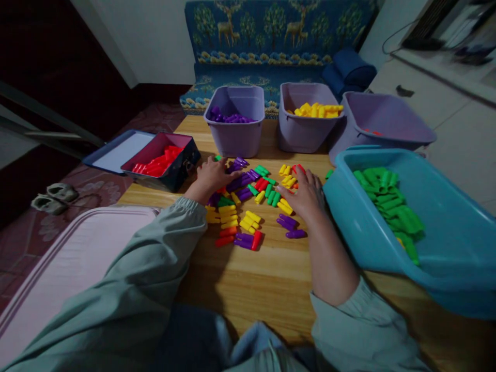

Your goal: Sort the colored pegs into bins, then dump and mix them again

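Observation:
On the wooden table [248, 279] lie small bullet-shaped plastic pieces in yellow [251, 221], purple [287, 222], green [272, 195] and red [261, 184], many side by side in short rows. My left hand [212, 178] rests at the left edge of this spread, fingers stretched over purple and green pieces. At the right edge, my right hand [306, 195] lies with its fingers apart, next to yellow and red pieces. Neither hand visibly grips a piece, though what lies under the palms is hidden.
A hinged box [182, 173] of red pieces stands left. Behind are lilac bins holding purple [236, 137] and yellow [300, 137] pieces, and a third bin [387, 111] with a little red or orange. A teal tub [364, 222] of green pieces stands right, a pink lid [89, 258] left.

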{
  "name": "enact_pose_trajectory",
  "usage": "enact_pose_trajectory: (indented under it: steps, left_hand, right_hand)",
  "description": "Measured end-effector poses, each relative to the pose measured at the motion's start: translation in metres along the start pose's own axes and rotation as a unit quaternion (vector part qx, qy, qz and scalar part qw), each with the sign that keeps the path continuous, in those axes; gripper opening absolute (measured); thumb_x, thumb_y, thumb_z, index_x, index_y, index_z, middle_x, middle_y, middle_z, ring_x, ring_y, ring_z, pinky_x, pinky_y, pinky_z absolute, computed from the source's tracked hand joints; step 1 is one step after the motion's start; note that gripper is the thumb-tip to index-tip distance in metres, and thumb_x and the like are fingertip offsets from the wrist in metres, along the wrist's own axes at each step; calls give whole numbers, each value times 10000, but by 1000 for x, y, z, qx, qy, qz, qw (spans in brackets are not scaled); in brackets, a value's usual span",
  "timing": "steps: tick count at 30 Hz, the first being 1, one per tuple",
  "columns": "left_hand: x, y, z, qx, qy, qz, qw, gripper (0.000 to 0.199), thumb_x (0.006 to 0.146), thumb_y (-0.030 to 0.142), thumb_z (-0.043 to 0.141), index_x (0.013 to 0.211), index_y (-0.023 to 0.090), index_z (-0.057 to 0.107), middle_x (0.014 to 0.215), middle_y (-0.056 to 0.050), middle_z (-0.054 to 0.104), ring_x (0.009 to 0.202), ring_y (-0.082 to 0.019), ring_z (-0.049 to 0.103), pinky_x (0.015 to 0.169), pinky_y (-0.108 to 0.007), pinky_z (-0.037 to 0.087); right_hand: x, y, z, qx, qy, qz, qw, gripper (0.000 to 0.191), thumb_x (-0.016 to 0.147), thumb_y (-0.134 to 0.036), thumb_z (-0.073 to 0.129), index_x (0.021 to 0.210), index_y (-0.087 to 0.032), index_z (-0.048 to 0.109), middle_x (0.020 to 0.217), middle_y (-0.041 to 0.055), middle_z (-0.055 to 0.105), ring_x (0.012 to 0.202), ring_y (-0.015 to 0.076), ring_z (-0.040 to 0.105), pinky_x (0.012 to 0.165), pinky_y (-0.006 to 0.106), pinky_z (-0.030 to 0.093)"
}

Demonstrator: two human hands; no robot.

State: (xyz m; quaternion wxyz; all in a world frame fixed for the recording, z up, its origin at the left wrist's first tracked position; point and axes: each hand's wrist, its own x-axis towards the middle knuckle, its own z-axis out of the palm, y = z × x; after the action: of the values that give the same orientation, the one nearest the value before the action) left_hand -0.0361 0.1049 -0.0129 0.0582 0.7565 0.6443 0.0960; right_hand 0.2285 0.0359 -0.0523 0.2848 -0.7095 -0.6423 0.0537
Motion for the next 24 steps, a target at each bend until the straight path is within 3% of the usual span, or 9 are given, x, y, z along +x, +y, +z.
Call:
enact_pose_trajectory:
  steps: [3,12,16,19,21,24]
  left_hand:
    - [-10,12,5,2,2,-56,998,707,764,772,498,1246,266,603,1389,-184,485,1185,-430,516,894,-565,457]
    - [-27,40,7,-127,0,98,987,520,812,457,651,1271,213,638,1303,-134,594,1175,-284,580,1003,-375,462]
    - [-38,50,-7,-258,-21,147,955,433,853,373,615,1234,171,656,1231,-101,675,1141,-243,619,996,-337,470]
    - [-59,55,-24,-309,-16,176,934,430,876,399,594,1234,169,651,1226,-94,684,1130,-245,631,971,-352,487]
    - [-78,53,-31,-296,27,164,940,399,882,393,590,1203,170,666,1198,-99,694,1108,-243,639,963,-357,490]
    - [-105,38,-31,-253,83,114,957,314,884,334,579,1135,181,691,1146,-92,702,1052,-227,655,934,-347,505]
  right_hand:
    - [-2,-4,-1,-3,-22,-13,1000,689,791,-542,642,1387,-225,503,1491,153,425,1346,368,383,1077,581,297]
    - [-6,-29,8,86,-49,-129,987,552,751,-280,682,1278,-137,602,1303,155,604,1240,283,528,1095,444,391]
    - [-6,-36,6,169,-54,-115,977,534,722,-162,637,1255,-157,613,1306,131,606,1216,251,561,1076,414,425]
    - [-5,-38,2,262,-84,-66,959,464,730,-147,598,1190,-176,650,1172,90,686,1027,213,665,936,363,528]
    - [-4,-37,0,308,-82,-24,947,362,753,-192,594,1102,-169,689,1036,78,730,881,197,700,821,334,567]
    - [-2,-33,-2,327,-38,1,944,268,762,-251,599,981,-154,721,934,81,746,796,199,705,770,329,573]
